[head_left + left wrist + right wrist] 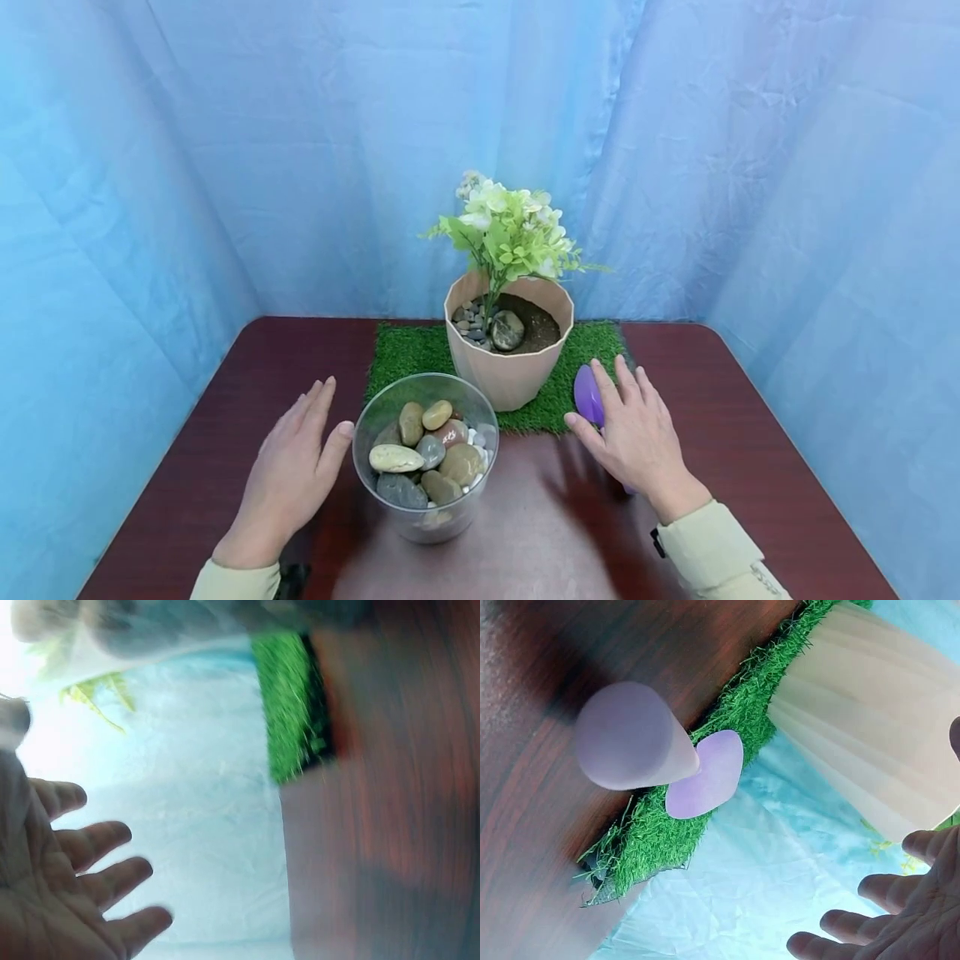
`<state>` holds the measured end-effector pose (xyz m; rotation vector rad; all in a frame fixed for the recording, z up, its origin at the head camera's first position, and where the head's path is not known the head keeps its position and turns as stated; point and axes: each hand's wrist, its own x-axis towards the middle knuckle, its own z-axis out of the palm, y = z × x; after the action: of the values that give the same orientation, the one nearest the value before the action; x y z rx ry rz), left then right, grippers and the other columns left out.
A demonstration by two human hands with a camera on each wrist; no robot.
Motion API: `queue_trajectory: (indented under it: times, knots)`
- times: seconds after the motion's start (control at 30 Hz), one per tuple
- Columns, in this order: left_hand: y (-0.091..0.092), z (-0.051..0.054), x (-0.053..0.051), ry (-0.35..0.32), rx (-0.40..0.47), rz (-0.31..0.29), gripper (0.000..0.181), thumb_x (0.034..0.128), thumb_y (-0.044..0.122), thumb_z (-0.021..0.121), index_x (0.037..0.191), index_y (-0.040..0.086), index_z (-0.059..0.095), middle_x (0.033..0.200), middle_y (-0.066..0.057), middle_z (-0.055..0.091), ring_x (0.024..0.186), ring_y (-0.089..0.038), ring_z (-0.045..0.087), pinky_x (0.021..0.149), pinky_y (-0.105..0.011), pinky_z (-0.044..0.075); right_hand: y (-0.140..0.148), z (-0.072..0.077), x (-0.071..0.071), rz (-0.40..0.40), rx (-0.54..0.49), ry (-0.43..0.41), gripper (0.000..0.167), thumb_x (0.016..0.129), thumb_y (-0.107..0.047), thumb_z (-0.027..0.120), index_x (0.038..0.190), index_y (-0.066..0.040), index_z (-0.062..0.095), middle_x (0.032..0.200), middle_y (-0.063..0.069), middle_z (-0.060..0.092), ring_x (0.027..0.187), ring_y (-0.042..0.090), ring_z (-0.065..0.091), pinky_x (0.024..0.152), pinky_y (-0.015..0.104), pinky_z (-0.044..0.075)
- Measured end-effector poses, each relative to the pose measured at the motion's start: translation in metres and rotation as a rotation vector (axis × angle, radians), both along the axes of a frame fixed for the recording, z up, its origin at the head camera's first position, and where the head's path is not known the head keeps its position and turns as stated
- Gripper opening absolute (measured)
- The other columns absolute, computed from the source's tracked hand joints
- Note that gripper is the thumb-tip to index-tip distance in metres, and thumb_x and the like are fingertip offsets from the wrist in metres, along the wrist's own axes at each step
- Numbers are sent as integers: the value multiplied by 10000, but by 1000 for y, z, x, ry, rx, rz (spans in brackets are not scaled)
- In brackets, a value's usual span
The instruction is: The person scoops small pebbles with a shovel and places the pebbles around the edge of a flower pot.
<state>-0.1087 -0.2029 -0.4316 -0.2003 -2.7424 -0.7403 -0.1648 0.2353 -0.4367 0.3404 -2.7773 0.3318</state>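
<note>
My left hand (292, 467) hovers with its fingers straight beside a clear plastic container (431, 533), the thumb close to its rim. Smooth stones (459, 463) fill much of that container, with small white pebbles among them. Spread fingers mark my right hand (637, 437), which is over a purple trowel (588, 395) and partly hides it. In the right wrist view the trowel's handle (622, 735) points toward the camera, apart from the palm. Behind stands a pale pink flowerpot (506, 385) holding an artificial flowering plant (517, 233), dark soil (542, 321), grey pebbles and one larger stone (507, 330).
A green artificial grass mat (408, 350) lies under the flowerpot and reaches under the trowel's blade. The dark red wooden table (517, 533) has rounded far corners. Blue cloth curtains (315, 150) enclose the back and both sides.
</note>
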Motion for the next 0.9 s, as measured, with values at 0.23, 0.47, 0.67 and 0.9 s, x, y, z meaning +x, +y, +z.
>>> queue_trajectory:
  times: [0.23, 0.47, 0.67, 0.9]
  knots:
    - [8, -3, 12, 44, 237, -189, 605, 1111, 227, 473, 1674, 186, 255, 1693, -105, 332, 1534, -355, 345, 1233, -184, 209, -1, -3, 2, 2, 7, 0, 853, 963, -638, 616, 1614, -130, 398, 1634, 291, 347, 1454, 599, 330, 1128, 717, 343]
    - [16, -19, 23, 101, 286, -320, 698, 1088, 412, 511, 1680, 171, 230, 1695, -91, 333, 1550, -42, 253, 1176, -60, 162, -1, -6, 4, 1, 9, -3, 844, 962, -619, 631, 1610, -129, 404, 1634, 295, 343, 1458, 597, 324, 1135, 713, 337]
    - [21, -23, 29, 26, 267, -287, 1018, 897, 532, 774, 1685, 219, 211, 1676, -100, 362, 1517, -255, 377, 1145, -83, 250, -1, -7, 5, 0, 8, 11, 841, 953, -612, 647, 1600, -123, 423, 1627, 294, 357, 1457, 597, 326, 1134, 720, 332]
    - [31, -22, 33, -54, 268, -169, 1178, 710, 501, 945, 1657, 294, 275, 1680, -74, 358, 1476, -336, 430, 1112, -373, 433, -2, -8, 6, 4, 5, 28, 838, 949, -606, 656, 1600, -133, 422, 1622, 299, 362, 1453, 599, 331, 1124, 723, 340]
